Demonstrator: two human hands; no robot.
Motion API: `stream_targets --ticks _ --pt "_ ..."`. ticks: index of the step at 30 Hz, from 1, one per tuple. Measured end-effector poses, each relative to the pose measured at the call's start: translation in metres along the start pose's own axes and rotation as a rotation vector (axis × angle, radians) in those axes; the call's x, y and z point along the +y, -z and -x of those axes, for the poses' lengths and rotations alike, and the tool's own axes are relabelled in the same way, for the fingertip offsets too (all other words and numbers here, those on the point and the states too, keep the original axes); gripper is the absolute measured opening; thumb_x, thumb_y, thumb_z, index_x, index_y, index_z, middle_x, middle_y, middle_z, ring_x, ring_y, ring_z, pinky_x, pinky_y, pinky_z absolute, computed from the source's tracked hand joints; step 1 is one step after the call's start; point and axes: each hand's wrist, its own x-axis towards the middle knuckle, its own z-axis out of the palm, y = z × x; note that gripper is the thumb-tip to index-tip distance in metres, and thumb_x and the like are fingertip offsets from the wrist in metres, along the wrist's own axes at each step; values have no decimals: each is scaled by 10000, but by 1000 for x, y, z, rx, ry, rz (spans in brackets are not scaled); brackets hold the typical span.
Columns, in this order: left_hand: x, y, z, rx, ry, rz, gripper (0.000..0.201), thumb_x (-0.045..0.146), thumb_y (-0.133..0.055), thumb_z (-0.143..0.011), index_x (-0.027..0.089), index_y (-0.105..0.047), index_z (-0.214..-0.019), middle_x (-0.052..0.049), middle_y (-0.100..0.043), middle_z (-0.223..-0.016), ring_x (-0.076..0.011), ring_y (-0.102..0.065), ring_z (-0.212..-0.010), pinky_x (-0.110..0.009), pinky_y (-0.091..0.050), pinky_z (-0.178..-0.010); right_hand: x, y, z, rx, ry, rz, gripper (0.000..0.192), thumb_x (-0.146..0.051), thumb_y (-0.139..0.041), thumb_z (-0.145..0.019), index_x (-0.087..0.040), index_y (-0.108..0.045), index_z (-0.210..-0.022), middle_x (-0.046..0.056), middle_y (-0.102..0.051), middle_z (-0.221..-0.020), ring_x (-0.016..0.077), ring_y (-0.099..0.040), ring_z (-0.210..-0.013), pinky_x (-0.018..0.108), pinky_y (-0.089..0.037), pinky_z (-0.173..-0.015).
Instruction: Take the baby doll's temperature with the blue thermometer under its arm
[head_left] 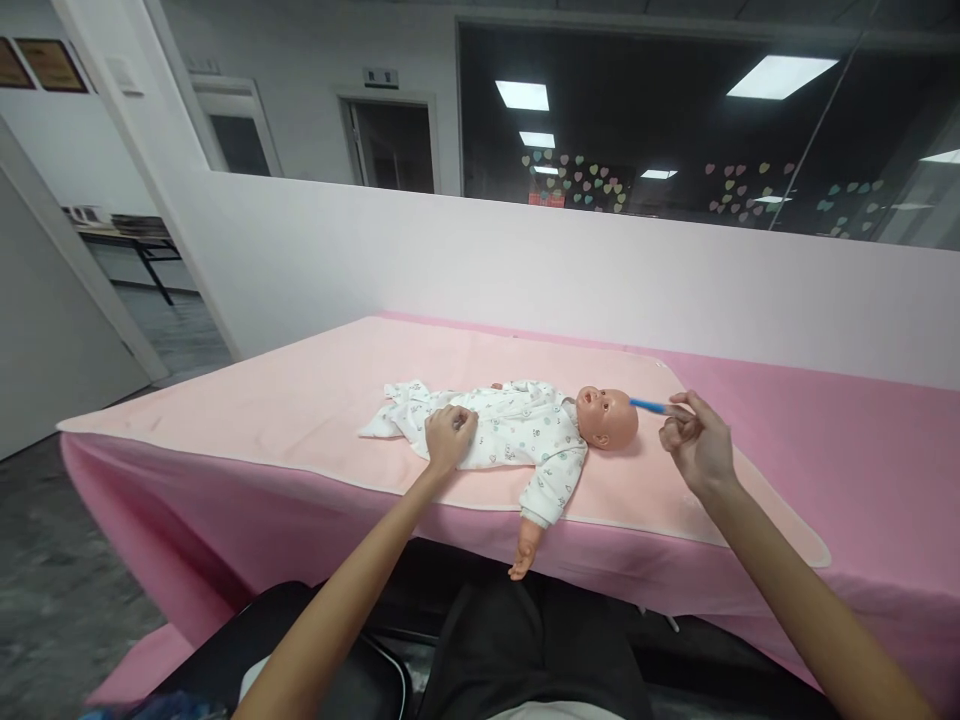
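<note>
both my hands are at the baby doll (525,425), which lies on its back on a pale pink mat (300,400) spread over the pink-covered table (862,420), head to my right. my left hand (448,437) is curled and rests on the doll's printed white suit at the belly. my right hand (696,440) pinches a thin blue stick (649,406), its tip at the doll's head. one doll arm hangs over the table edge. no writing is legible; the wall signs are too small to read.

Left hand (450,436) rests on the doll (517,430); right hand (697,445) pinches a blue stick (649,406) touching its head, on the pink bench (300,420).
</note>
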Motion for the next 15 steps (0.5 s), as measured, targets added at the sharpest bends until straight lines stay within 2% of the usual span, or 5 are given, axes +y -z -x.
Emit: stream_targets --ticks 4,5,8,12,15 --pt "1 0 1 10 -11 2 230 311 -463 -763 186 -495 -573 -8 -591 -672 -159 -504 -719 -327 -326 -783 -18 -11 4 -237 -285 342 185 -299 -683 -625 -151 -602 -698 27 -606 -507 125 -535 -391 215 -415 -341" --pt "1 0 1 4 -4 4 232 311 -462 -764 186 -496 -572 -8 -593 -671 -157 -505 -716 -325 -329 -784 -24 -14 3 -257 -240 369 201 -307 -685 -622 -147 -614 -721 29 -611 -509 132 -541 -392 221 -421 -343" --pt "3 1 1 -4 16 -4 235 316 -458 -765 187 -505 -574 -10 -600 -676 -158 -509 -720 -326 -335 -794 -34 -20 -1 -188 60 251 225 -388 -618 -677 -180 -630 -764 1 -616 -522 107 -509 -364 229 -435 -361" --pt "3 2 2 -2 7 -18 228 314 -461 -761 187 -520 -581 -9 -610 -691 -159 -515 -732 -325 -338 -788 -31 -14 -4 -330 -139 517 219 -364 -670 -656 -151 -658 -705 42 -636 -548 141 -581 -458 254 -494 -446" --pt "2 1 1 -9 4 -14 231 313 -463 -762 188 -520 -577 -12 -607 -682 -163 -514 -722 -325 -338 -769 -28 2 2 -241 21 435 260 -426 -634 -700 -187 -666 -799 33 -658 -610 136 -597 -500 265 -516 -497"
